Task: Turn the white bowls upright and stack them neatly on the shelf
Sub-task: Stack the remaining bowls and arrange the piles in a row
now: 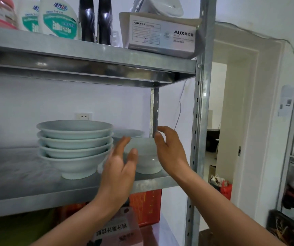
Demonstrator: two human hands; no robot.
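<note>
Both hands are spread wide and hold nothing. The left hand [119,164] and right hand [169,148] flank a small white ceramic bowl [148,157], which stands upright on the grey metal shelf [27,174], probably to lift it. Beyond the left hand stands the stack of wide white bowls [75,144], its likely destination.

The shelf [36,183] is bare sheet metal, grey and dull with a faint mottled sheen, and its perforated upright [200,121] on the right has the same galvanised look. The stack of white bowls [75,148] looks like glazed ceramic, smooth and softly glossy, as does the smaller bowl [147,157] to its right. On the tier above, the white bottles [59,16] are plastic with shiny printed labels, the black bottles [94,20] highly glossy, and the printed box [160,36] matt cardboard. The far wall [53,100] is matt.
</note>
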